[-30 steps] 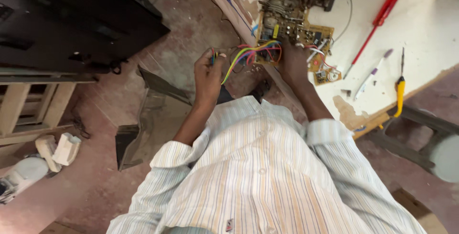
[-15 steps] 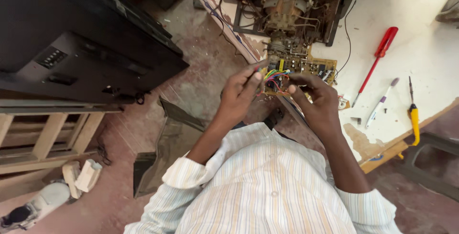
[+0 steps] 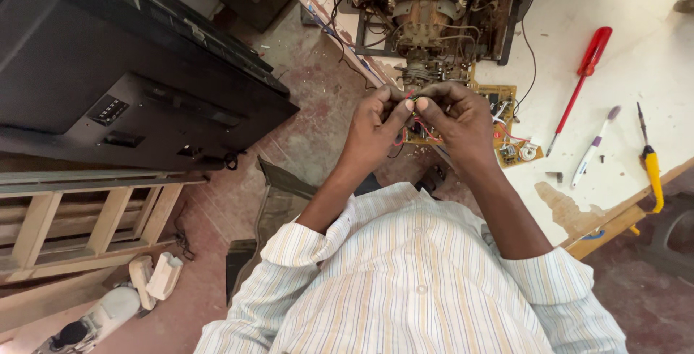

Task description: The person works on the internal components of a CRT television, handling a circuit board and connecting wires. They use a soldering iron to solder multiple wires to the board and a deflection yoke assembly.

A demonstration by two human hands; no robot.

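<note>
**Wire bundle pinched between both hands above the circuit board**

We hold both hands together at the edge of the white workbench [image 3: 636, 50]. Our left hand [image 3: 376, 126] and right hand [image 3: 463, 119] meet fingertip to fingertip, both pinched shut on a small bundle of coloured wires [image 3: 413, 128]; red strands loop down beneath the thumbs. The wires run toward the yellow circuit board [image 3: 510, 144], which lies just under and behind the hands, attached to the open rear of a tube assembly with its copper-wound yoke [image 3: 426, 14].

We judge this to be the wire-handling step: strands being twisted or separated by hand, no tool in use. Which one, we cannot tell; the fingertips hide the ends.

The next move likely calls for a fine, steady grip and little pull on the board joints.

The red screwdriver [image 3: 584, 72], white pen [image 3: 594, 146] and yellow-handled tool [image 3: 650, 162] lie well apart to the right, untouched. A black television casing [image 3: 123, 72] stands to the left.
</note>
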